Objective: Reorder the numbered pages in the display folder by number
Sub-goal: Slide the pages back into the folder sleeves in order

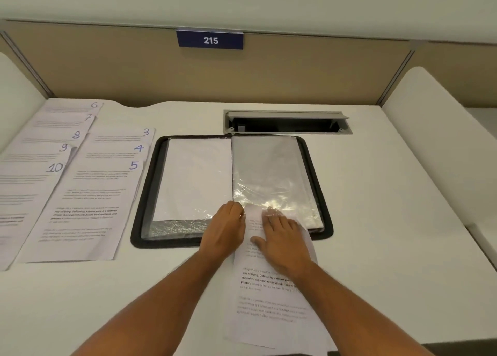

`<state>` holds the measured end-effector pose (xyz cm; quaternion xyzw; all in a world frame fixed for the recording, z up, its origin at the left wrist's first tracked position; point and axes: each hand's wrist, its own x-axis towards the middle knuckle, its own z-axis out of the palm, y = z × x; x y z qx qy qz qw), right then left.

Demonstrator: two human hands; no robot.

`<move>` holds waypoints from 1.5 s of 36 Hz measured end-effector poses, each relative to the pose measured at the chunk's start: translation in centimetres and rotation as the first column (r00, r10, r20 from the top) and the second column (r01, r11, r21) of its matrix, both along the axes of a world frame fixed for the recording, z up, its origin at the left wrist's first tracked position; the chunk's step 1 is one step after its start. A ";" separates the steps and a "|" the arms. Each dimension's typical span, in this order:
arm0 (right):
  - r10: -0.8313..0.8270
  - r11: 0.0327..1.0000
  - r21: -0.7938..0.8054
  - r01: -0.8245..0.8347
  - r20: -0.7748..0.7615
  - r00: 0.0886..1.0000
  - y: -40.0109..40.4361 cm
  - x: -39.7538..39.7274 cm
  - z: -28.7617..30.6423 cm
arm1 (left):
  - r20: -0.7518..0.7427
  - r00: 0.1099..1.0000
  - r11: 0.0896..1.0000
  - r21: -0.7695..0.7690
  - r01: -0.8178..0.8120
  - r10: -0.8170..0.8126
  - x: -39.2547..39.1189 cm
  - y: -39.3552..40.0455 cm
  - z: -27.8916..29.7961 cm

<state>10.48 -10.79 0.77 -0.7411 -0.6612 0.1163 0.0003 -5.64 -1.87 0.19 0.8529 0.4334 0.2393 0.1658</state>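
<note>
A black zip display folder [321,186] lies open on the white desk. Its left sleeve [196,178] holds a white sheet. The right clear sleeve [271,170] looks grey and shiny. A printed page [271,296] lies half on the desk with its top edge at the bottom of the right sleeve; its number is hidden. My left hand [224,230] pinches the sleeve's lower edge beside the spine. My right hand [282,234] rests flat on the page, fingertips under the plastic. Loose pages marked 3 [123,137], 4 [115,154] and 5 [88,210] overlap left of the folder.
Further left lies a second fanned pile marked 6 to 10 [29,183]. An open cable hatch [287,123] sits behind the folder. A beige partition carries a blue "215" sign [210,39]. White rounded dividers [441,140] stand at both sides of the desk.
</note>
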 end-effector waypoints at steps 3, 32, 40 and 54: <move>-0.057 0.998 -0.037 0.055 -0.047 0.997 0.4 0.0 -0.2 | -0.008 1.000 1.000 0.008 -0.008 0.008 -0.3 0.0 0.2; 0.001 0.998 0.058 0.002 -0.054 0.999 -3.0 2.9 -2.6 | -0.139 0.969 0.969 0.115 0.220 -0.204 3.2 -0.3 -1.2; -0.003 0.999 0.042 0.004 -0.010 1.000 -1.2 3.4 -2.5 | -0.171 0.958 0.961 0.119 0.251 -0.229 3.5 0.0 -1.3; -0.230 0.969 0.095 0.229 0.004 0.973 0.8 1.4 -3.6 | -0.167 0.957 0.958 0.125 0.258 -0.236 3.5 0.2 -1.4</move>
